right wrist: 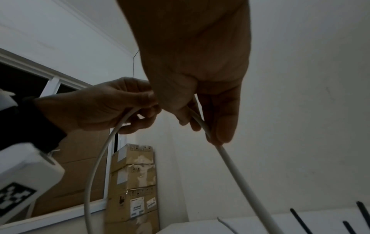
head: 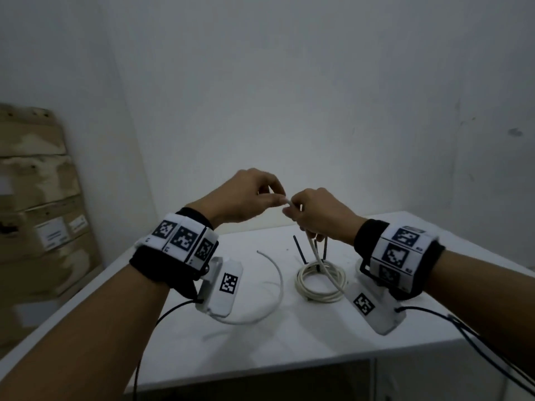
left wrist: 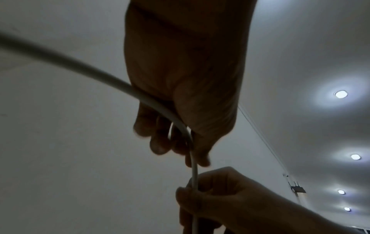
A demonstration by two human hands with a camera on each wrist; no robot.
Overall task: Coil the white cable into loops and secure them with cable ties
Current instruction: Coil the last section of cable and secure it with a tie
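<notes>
Both hands meet in the air above the white worktop (head: 289,342), each pinching the white cable (head: 320,280): the left hand (head: 246,196) curls thumb and fingers round a raised bend of it, and the right hand (head: 314,214) grips the strand just beside, fingertips nearly touching. From the right hand the cable drops to a coil of several loops lying near the worktop's middle, towards its far edge. Another loose arc of cable lies left of the coil. Black cable ties (head: 299,250) lie just behind the coil. Cardboard boxes (head: 37,209) stand stacked beyond the worktop's left edge.
</notes>
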